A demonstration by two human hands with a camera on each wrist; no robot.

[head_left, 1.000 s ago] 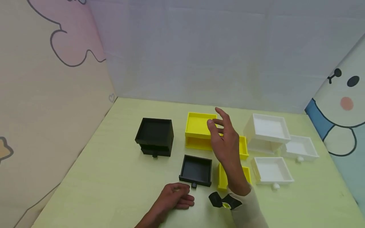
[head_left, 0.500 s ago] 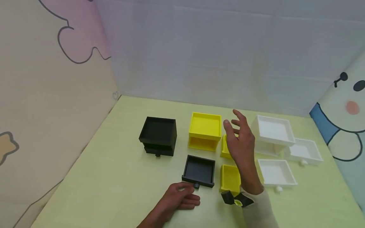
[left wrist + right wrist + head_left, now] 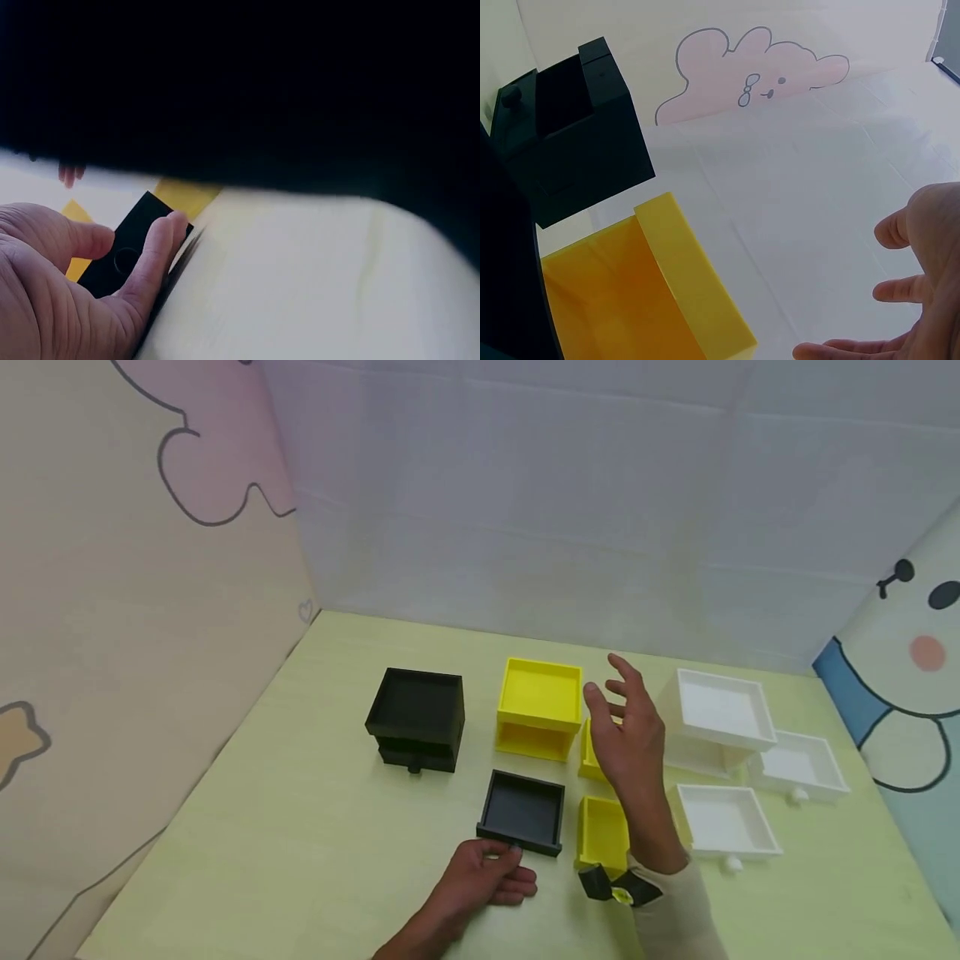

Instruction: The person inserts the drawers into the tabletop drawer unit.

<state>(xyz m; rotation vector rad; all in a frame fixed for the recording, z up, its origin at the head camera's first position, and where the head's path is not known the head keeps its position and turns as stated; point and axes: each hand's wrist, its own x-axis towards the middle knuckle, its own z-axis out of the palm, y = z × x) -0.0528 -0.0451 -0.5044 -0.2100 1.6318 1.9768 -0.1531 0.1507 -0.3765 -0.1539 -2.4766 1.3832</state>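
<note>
Evenly black, a shallow drawer (image 3: pixel 522 806)

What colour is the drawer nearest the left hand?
Black; the drawer shows best in the head view.

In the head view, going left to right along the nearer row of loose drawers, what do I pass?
Black drawer → yellow drawer, partly behind the right arm → white drawer. The left hand overlaps the black drawer's span, so it's left out.

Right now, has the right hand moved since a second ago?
Yes: in the head view, the right hand shifted rightward, no longer overlapping the yellow cabinet.
</note>
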